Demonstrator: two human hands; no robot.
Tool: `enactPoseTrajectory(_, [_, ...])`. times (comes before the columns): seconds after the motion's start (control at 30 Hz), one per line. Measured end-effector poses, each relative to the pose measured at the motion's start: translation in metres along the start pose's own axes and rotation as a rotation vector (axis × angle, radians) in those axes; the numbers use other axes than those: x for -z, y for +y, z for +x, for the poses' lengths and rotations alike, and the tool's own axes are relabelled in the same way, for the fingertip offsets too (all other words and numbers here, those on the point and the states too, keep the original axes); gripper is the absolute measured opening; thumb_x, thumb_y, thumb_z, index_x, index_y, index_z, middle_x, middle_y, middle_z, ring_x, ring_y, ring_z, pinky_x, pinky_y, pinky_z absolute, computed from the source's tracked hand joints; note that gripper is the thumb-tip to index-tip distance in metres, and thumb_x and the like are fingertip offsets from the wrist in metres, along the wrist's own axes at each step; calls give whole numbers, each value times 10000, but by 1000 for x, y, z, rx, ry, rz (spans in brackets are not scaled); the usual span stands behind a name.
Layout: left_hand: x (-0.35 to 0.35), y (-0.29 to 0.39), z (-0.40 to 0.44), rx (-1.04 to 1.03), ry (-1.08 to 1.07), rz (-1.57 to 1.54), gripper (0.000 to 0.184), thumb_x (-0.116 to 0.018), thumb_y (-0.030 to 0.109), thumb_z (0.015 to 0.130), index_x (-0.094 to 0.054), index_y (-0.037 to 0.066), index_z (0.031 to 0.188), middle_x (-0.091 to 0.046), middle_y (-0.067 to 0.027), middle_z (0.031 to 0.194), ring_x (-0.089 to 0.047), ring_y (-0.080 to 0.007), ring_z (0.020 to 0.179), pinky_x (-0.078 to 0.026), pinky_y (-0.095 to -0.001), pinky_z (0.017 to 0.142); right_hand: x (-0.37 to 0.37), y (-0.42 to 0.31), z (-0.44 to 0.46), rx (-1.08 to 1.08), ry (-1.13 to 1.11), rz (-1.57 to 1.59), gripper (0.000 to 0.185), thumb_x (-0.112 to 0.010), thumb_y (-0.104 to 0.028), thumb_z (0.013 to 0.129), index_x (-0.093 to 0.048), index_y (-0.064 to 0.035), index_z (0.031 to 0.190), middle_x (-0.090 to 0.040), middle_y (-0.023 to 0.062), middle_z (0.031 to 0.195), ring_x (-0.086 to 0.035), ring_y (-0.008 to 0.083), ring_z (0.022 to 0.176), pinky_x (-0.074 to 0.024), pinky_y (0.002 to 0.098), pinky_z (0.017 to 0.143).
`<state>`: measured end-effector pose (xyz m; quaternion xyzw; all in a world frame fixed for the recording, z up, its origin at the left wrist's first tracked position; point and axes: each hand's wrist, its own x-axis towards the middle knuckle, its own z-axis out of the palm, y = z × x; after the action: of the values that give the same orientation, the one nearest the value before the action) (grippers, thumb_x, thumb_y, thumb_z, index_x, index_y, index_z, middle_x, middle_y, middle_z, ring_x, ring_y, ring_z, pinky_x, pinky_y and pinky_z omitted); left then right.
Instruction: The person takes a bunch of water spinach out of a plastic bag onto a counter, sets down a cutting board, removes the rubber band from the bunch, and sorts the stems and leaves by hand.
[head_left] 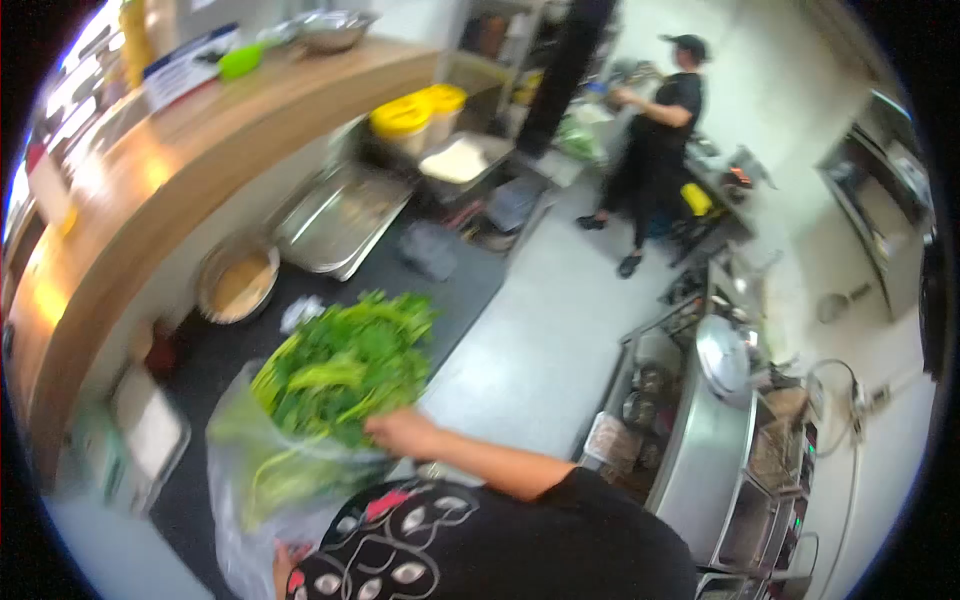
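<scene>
A big bunch of leafy greens (345, 360), which looks like celery, sticks out of a clear plastic bag (235, 500) on the dark counter. The stalks show pale green through the plastic. My right hand (402, 432) is closed at the near right side of the leaves, fingers curled on the greens. Down at the bag's lower edge, my left hand (288, 562) shows only in part, with its fingertips on the plastic; the rest is hidden by the bag and my shirt.
Behind the greens are a metal bowl (222, 300) of pale liquid and a steel tray (318, 250). Yellow-lidded tubs (402, 125) stand farther back. Another person (665, 130) works at the far wall. A steel counter (690, 470) runs along the right, with a round lid (722, 355).
</scene>
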<state>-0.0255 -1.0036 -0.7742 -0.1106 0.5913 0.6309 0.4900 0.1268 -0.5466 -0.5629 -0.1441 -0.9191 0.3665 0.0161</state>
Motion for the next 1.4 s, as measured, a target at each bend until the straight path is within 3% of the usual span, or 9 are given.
enactPoseTrajectory(0.07, [-2,11,17,-11,18,-6,526,-497,454,859,-454,34,1171,-597,-206,1019,-604,-301,838,-482,-380,729,15,-27,4,-64,-199,-232,199,-584,-192,728,-610,-149,921,-584,159,816,-592,299,758,-465,434,644])
enactPoseTrajectory(0.17, [-62,48,5,45,118,201,478,-504,431,860,-468,28,1115,-588,-186,964,-586,-283,788,-469,-366,687,1,-18,9,277,47,-336,272,-652,-197,664,-633,-199,936,-543,111,990,-539,270,904,-449,397,714])
enactPoseTrajectory(0.3, [-83,69,4,25,133,245,421,-513,401,861,-486,21,1040,-577,-160,891,-561,-259,721,-452,-348,631,2,-16,18,247,62,-407,457,-708,-214,610,-611,-222,1057,-449,93,1145,-397,276,1103,-372,420,865])
enactPoseTrajectory(0.6, [-80,73,-9,42,190,276,327,-533,332,863,-528,5,871,-551,-100,726,-505,-206,569,-415,-307,506,0,-26,18,62,8,-506,865,-779,-256,554,-373,-276,1317,-383,106,1246,-370,283,1160,-357,440,897])
enactPoseTrajectory(0.83, [-66,64,-43,1,327,218,305,-540,276,870,-548,0,741,-528,-55,612,-461,-166,462,-380,-274,415,5,0,53,56,41,-355,741,-755,-175,562,-478,-257,1244,-405,74,1203,-424,249,1096,-432,375,813])
enactPoseTrajectory(0.9, [-47,54,-46,-561,83,514,287,-548,261,866,-548,10,729,-525,-52,604,-480,-166,474,-396,-279,420,1,9,66,61,53,-326,667,-727,-122,597,-512,-244,1216,-415,76,1160,-428,250,1079,-453,359,810])
enactPoseTrajectory(0.97, [-41,51,-44,-585,141,414,268,-562,249,856,-548,15,726,-527,-55,602,-503,-169,493,-419,-289,433,0,10,70,61,34,-287,659,-720,-117,606,-510,-241,1219,-416,79,1144,-427,253,1076,-459,355,812])
enactPoseTrajectory(1.1, [-66,87,-55,-276,257,613,292,-573,296,835,-572,11,769,-552,-111,668,-528,-229,583,-428,-330,518,-2,0,62,102,37,-279,642,-725,-141,605,-527,-232,1208,-411,91,1136,-425,265,1071,-454,367,822])
enactPoseTrajectory(1.4, [-178,211,-116,-219,312,1796,407,-598,400,787,-626,2,866,-610,-236,816,-584,-363,786,-448,-423,709,18,-24,43,170,-29,-128,446,-661,-100,643,-586,-125,1082,-438,128,1102,-465,299,1038,-458,388,799])
